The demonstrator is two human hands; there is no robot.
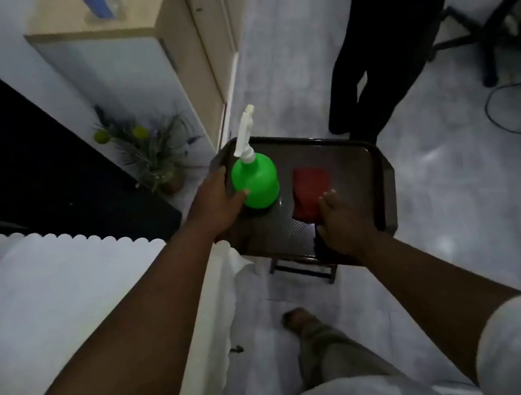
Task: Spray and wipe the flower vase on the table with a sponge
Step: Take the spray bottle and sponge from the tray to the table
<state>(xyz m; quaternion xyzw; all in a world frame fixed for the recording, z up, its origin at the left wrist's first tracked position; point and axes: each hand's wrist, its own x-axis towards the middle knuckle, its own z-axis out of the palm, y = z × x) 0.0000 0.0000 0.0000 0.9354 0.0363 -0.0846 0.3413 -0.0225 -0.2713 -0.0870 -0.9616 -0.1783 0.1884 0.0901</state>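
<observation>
While both tools sit on the tray (384, 175), nothing's sprayed: left hand (215, 205) open against spray bottle (256, 180), right hand (343, 221) open over sponge (309, 188); vase (171, 183) untouched.

Legible text: none. Green spray bottle (258, 180) bears no readable label (frame dim and blurred); tray (377, 176) unmarked.

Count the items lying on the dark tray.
2: a green spray bottle at the tray's left, touched by the left hand; a red sponge at centre, under the right hand's fingertips.
</observation>
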